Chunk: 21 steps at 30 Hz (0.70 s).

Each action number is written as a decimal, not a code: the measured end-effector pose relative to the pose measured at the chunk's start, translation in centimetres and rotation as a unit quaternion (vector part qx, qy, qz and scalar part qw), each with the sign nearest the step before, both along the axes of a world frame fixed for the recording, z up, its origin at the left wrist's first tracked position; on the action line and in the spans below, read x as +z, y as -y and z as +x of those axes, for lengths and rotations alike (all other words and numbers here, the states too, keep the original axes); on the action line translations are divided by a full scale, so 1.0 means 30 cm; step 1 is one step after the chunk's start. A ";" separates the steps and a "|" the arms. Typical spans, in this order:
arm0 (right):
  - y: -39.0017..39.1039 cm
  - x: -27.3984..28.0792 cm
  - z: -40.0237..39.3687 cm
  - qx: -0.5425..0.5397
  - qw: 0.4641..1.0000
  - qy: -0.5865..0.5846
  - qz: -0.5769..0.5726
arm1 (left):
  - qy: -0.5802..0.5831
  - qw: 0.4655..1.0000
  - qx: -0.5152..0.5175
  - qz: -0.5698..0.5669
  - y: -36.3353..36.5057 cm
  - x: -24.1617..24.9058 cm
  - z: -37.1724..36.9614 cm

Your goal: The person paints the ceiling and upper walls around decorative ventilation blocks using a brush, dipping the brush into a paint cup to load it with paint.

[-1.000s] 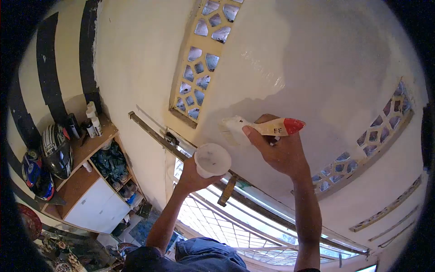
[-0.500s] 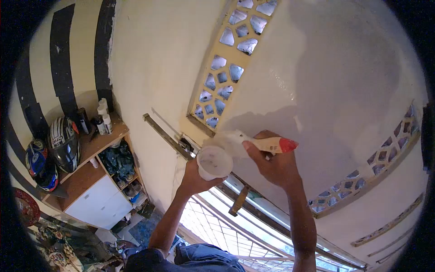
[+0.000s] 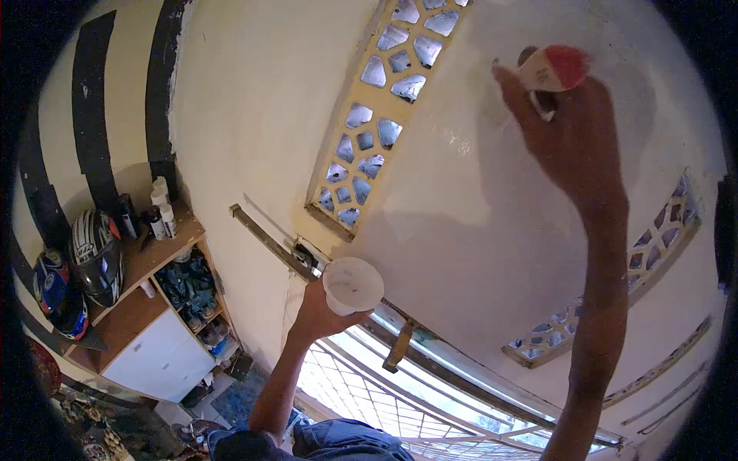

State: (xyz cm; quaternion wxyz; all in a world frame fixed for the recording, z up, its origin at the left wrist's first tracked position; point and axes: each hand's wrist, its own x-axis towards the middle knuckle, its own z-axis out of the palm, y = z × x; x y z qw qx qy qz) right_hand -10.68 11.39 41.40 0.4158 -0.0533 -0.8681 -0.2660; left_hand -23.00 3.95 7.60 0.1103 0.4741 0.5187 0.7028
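Observation:
A white tub [image 3: 353, 285] with whitish residue inside is gripped from below by my left hand [image 3: 314, 311], near the top of the window. My right hand [image 3: 573, 134] is raised high at the wall, fingers closed around a paintbrush [image 3: 538, 74] with a pale handle and red end. The brush's bristles are hidden behind the hand and handle. Around it the pale wall [image 3: 461, 192] has a wet, shiny patch left of the hand.
Patterned vent blocks [image 3: 361, 142] run up the wall, with more vent blocks [image 3: 546, 334] at lower right. Below is a window with a metal grille [image 3: 369, 384]. On the left, a wooden cabinet [image 3: 157, 357] carries helmets [image 3: 96, 257] and several bottles [image 3: 161, 207].
My right hand has moved from beside the tub up and to the right, taking the paintbrush to the wall. My left hand still holds the tub; the view has shifted slightly.

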 end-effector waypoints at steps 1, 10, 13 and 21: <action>0.032 0.013 -0.005 0.047 0.999 -0.016 0.016 | -0.001 1.000 -0.005 -0.004 0.002 0.003 -0.001; -0.025 -0.318 -0.096 0.104 0.952 0.206 -0.199 | -0.013 1.000 0.021 0.003 0.005 -0.015 -0.001; -0.040 -0.385 -0.117 0.072 0.949 0.241 -0.188 | -0.012 1.000 0.006 -0.017 0.001 -0.024 -0.007; -0.076 -0.141 -0.070 0.004 0.994 0.102 -0.039 | -0.009 1.000 0.012 -0.015 0.001 -0.012 -0.001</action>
